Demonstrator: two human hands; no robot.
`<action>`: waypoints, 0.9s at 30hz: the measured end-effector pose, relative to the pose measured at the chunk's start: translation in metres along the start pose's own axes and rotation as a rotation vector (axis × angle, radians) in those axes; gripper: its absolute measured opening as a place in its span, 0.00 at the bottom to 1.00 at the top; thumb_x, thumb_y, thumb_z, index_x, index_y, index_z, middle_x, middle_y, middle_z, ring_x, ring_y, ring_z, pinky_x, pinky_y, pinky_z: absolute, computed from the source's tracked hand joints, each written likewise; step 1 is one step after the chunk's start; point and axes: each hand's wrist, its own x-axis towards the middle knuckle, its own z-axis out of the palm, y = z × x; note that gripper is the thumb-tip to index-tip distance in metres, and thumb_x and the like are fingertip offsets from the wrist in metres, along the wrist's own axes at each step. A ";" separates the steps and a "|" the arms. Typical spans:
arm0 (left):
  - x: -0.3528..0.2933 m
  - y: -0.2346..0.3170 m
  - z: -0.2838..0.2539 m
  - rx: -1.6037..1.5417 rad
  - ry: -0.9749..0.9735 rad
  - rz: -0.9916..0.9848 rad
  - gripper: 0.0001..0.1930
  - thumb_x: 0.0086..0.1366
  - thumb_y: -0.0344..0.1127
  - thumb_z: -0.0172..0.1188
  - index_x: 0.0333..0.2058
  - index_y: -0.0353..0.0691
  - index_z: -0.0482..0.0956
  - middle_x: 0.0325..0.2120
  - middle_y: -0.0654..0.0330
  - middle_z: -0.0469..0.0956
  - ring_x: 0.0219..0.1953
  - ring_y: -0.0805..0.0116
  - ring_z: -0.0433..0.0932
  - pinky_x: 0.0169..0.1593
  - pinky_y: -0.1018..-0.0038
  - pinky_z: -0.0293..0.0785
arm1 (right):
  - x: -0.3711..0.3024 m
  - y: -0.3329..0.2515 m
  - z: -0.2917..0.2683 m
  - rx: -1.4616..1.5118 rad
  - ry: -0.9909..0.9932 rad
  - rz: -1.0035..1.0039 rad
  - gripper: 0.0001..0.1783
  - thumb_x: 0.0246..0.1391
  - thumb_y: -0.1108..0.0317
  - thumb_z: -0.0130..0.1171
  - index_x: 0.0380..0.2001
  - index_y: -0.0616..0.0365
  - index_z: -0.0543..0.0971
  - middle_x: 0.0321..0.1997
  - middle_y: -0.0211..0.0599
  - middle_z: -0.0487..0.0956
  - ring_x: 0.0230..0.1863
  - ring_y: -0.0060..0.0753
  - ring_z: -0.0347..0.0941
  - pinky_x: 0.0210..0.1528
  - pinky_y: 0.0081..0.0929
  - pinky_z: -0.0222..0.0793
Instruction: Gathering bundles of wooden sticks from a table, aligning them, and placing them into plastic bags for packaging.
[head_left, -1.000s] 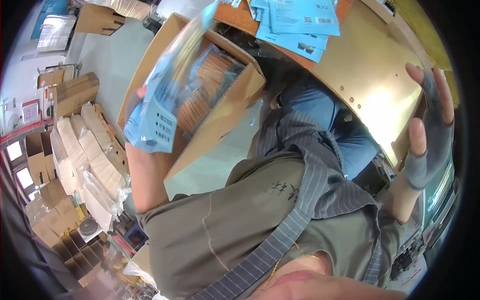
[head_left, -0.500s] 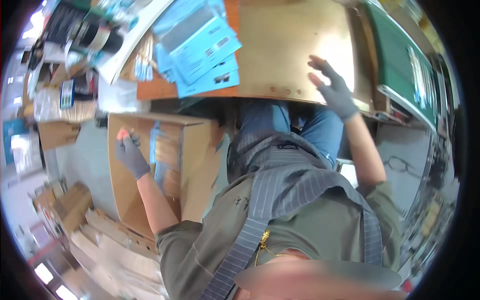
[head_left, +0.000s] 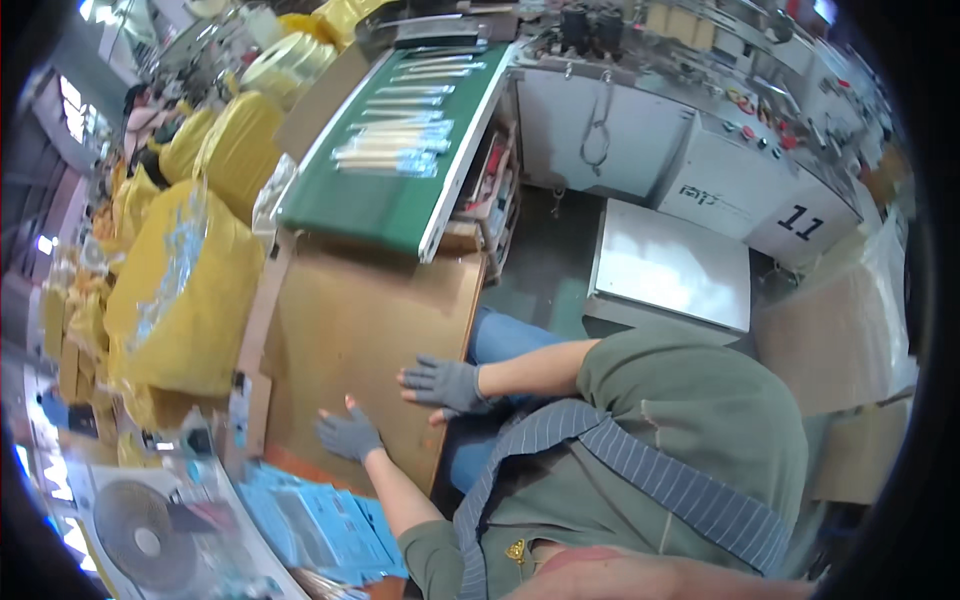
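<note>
My left hand (head_left: 348,435) rests on the tan work board (head_left: 350,310), its fingers spread and nothing in it. It wears a grey fingerless glove, as does my right hand (head_left: 443,385), which lies flat near the board's edge by my legs. The right fingers are stretched out and hold nothing. Several blue printed plastic bags (head_left: 315,525) lie in a loose stack just beyond my left hand, toward the lower edge. At the far end of the board, slim wooden sticks in clear wrappers (head_left: 395,140) lie in rows on a green conveyor belt (head_left: 365,205).
Large stuffed yellow sacks (head_left: 185,290) stand along the left. A fan (head_left: 145,535) sits at the lower left. On the right are a low metal-topped box (head_left: 670,265) and a white machine cabinet (head_left: 755,195). Another person (head_left: 145,115) is far off at upper left.
The view has swung right, bringing the conveyor belt fully in. My left hand has come from above the open cardboard box onto the board; my right hand has lowered onto it too.
</note>
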 end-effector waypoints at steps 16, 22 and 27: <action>0.004 0.002 -0.010 0.069 0.027 -0.011 0.29 0.66 0.55 0.44 0.55 0.37 0.68 0.56 0.47 0.66 0.60 0.54 0.63 0.60 0.60 0.58 | -0.003 0.004 0.010 0.075 0.140 -0.034 0.41 0.48 0.40 0.49 0.56 0.63 0.65 0.65 0.63 0.56 0.68 0.59 0.49 0.65 0.61 0.40; 0.004 0.001 -0.011 0.067 0.023 -0.019 0.29 0.66 0.56 0.43 0.55 0.37 0.68 0.56 0.47 0.66 0.60 0.54 0.63 0.60 0.60 0.59 | -0.004 0.002 0.006 0.081 0.131 -0.031 0.42 0.48 0.40 0.50 0.57 0.63 0.64 0.66 0.62 0.56 0.68 0.58 0.49 0.66 0.61 0.39; 0.004 -0.002 -0.006 0.043 0.043 -0.012 0.30 0.66 0.57 0.43 0.54 0.37 0.69 0.56 0.48 0.66 0.60 0.53 0.63 0.60 0.59 0.59 | -0.004 -0.001 -0.004 0.067 0.114 -0.024 0.41 0.48 0.41 0.50 0.57 0.63 0.64 0.66 0.61 0.56 0.68 0.57 0.49 0.66 0.59 0.40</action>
